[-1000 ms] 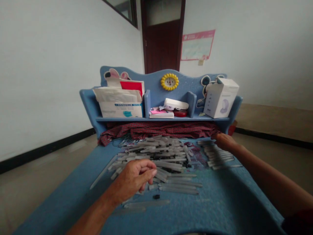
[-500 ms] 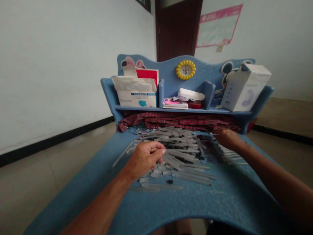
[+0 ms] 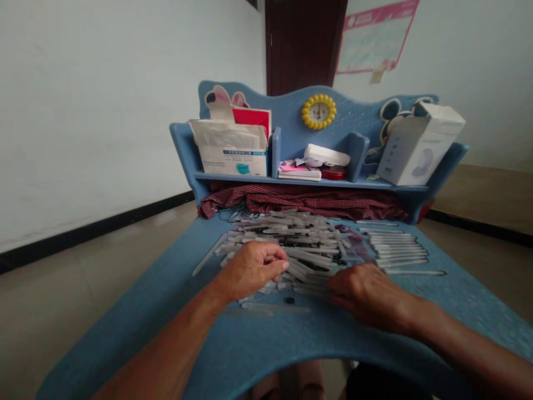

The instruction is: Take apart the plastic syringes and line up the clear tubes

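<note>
A heap of clear, frosted pen barrels [image 3: 308, 256] covers the middle of the blue table, mixed with shorter clear caps and small black parts. My left hand [image 3: 254, 268] hovers at the heap's near left side, thumb and fingers pinched together; whatever is between them is too small to make out. At the near right of the heap, my right hand [image 3: 364, 291] reaches in low over some barrels, its fingers bent together and slightly blurred. Its fingertips are partly hidden. Finished-looking pens [image 3: 397, 247] with dark ends lie in a row beyond my right hand.
A loose black piece [image 3: 289, 300] lies on the blue table [image 3: 258, 350] near its curved front edge. Behind the heap runs a checked red cloth [image 3: 303, 201]. The raised shelf holds a mask box [image 3: 233, 161], a stack of papers [image 3: 298, 174] and a white carton [image 3: 416, 150].
My right hand has come back from the row of pens to the near right of the heap, uncovering the row. My left hand stays pinched in nearly the same place. The view has tilted slightly.
</note>
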The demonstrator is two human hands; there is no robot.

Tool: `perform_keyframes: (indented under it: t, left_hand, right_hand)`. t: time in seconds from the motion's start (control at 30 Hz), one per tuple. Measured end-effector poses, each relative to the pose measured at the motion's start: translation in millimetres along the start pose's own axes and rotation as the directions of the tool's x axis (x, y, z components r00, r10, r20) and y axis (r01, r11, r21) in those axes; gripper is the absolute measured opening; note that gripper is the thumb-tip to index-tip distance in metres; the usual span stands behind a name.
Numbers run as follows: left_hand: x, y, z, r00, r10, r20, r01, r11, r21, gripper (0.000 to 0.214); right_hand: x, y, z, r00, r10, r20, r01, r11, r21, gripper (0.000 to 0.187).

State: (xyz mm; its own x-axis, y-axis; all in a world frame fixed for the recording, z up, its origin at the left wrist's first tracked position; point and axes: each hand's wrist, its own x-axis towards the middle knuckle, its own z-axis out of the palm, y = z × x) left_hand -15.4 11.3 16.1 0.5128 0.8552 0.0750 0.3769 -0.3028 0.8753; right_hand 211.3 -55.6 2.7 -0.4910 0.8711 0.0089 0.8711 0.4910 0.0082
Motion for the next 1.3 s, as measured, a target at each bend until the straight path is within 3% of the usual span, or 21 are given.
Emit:
perform_keyframes:
  t: [0.17,0.47,0.77,1.1,1.3]
  left_hand:
    - [-0.8,1.0,1.8,0.998,0.018,0.054,-0.021,0.998,0.051,0.011]
    - [-2.5,1.2,7.5,0.994,0.067,0.087,-0.079,0.987,0.139,0.011]
    - [-3.1,4.3,7.0,0.99,0.07,0.125,-0.093,0.978,0.185,0.014]
    - [-3.5,3.8,7.5,0.975,0.084,0.203,-0.126,0.971,0.202,0.017]
    - [-5.5,3.5,11.9,0.963,0.176,0.203,-0.214,0.96,0.179,0.013]
  right_hand:
    - [-2.4,-6.4,4.3,0.993,0.106,0.056,-0.098,0.988,-0.117,0.013]
    - [-4.8,-6.8,5.5,1.0,0.018,0.02,-0.014,0.978,-0.207,0.021]
    - [-13.6,-18.8,7.9,0.999,0.04,-0.006,-0.04,0.983,-0.178,0.015]
    - [-19.9,-30.3,8.9,0.984,0.109,0.139,-0.087,0.984,-0.153,0.016]
    - [-21.4,-24.4,3.5,0.992,0.111,0.062,-0.103,0.988,-0.111,0.016]
